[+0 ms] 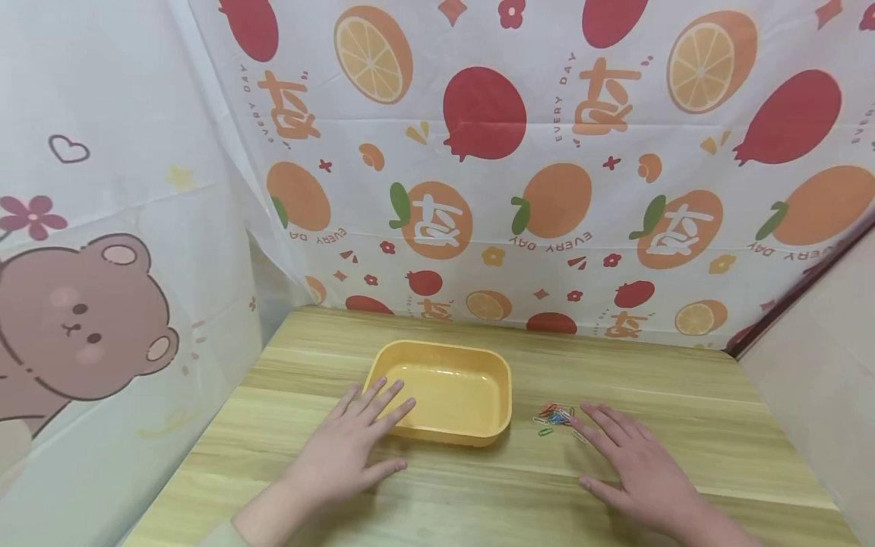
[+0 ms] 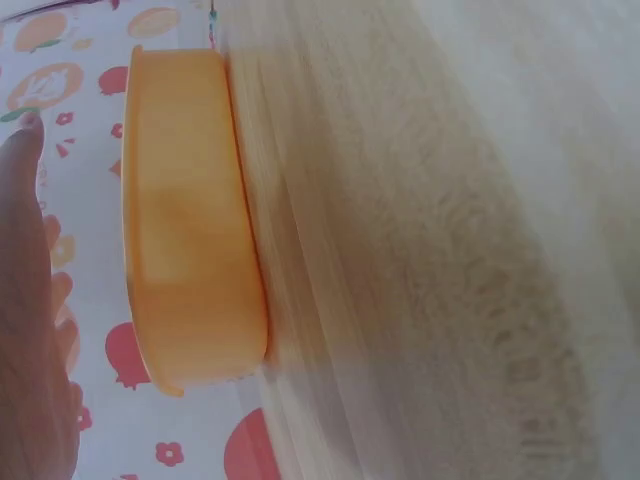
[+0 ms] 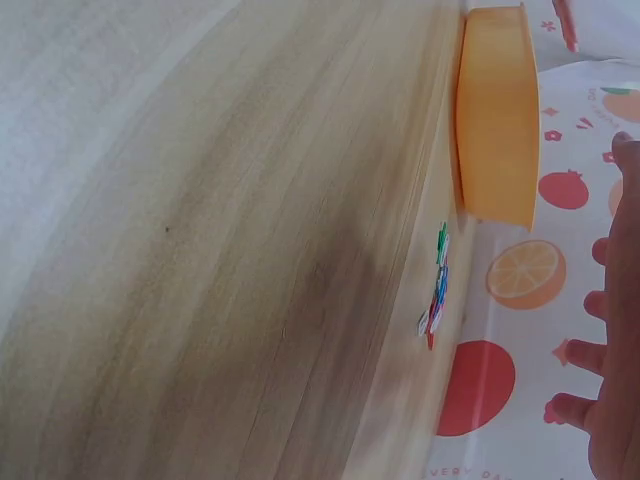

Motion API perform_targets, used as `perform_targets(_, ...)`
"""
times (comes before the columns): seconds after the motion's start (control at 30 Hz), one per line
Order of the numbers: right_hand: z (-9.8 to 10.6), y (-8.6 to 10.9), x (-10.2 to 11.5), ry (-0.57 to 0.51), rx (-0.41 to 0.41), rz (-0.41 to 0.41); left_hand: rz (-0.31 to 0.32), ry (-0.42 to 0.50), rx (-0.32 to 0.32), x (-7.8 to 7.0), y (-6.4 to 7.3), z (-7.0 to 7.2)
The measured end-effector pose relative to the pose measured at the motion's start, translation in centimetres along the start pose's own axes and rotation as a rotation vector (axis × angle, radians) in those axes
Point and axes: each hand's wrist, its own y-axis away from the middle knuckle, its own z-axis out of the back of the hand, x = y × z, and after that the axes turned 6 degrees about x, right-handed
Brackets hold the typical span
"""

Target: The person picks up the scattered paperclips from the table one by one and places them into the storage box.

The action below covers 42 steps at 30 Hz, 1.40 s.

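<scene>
A yellow rectangular tray (image 1: 444, 437) with raised walls stands on the wooden table. My left hand (image 1: 345, 452) hovers at its near left corner, fingers spread and nothing held. To the right of the tray lies a small heap of coloured paper clips (image 1: 557, 418), in red, blue, green and white. Just right of them is my right hand (image 1: 636, 471), its fingers extended and holding nothing. The right wrist view shows the paper clips (image 3: 438, 290) flat on the tabletop, with the hand (image 3: 618, 330) raised above it. Seen from the left wrist, the tray (image 2: 190, 210) has a plain outer side.
The wooden table (image 1: 478, 494) ends at a fruit-print cloth (image 1: 485, 182) behind. A white cloth with a bear print (image 1: 89, 319) hangs on the left, and a pale panel (image 1: 820, 380) borders the right side.
</scene>
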Motion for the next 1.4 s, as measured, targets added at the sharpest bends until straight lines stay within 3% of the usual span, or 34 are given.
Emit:
perform_targets(0.53,-0.8,-0.3,-0.1,-0.03,-0.009,-0.049,0.046,0.015,0.014,0.8,-0.7,-0.1)
perform_targets(0.73,-1.3,-0.4,-0.2,-0.035,0.001,-0.099,0.071,0.036,-0.014,1.1,-1.1,-0.4)
perform_targets(0.9,-1.9,-0.6,-0.3,-0.05,0.044,-0.165,0.08,0.052,-0.028,1.2,-1.5,-0.6)
perform_targets(1.13,-2.8,-1.2,-0.5,-0.067,0.128,-0.25,0.114,0.063,0.021,1.4,-1.9,-1.1)
perform_targets(1.4,-3.7,-1.6,-1.0,-0.063,0.132,-0.278,0.118,0.064,0.007,1.4,-2.2,-1.4)
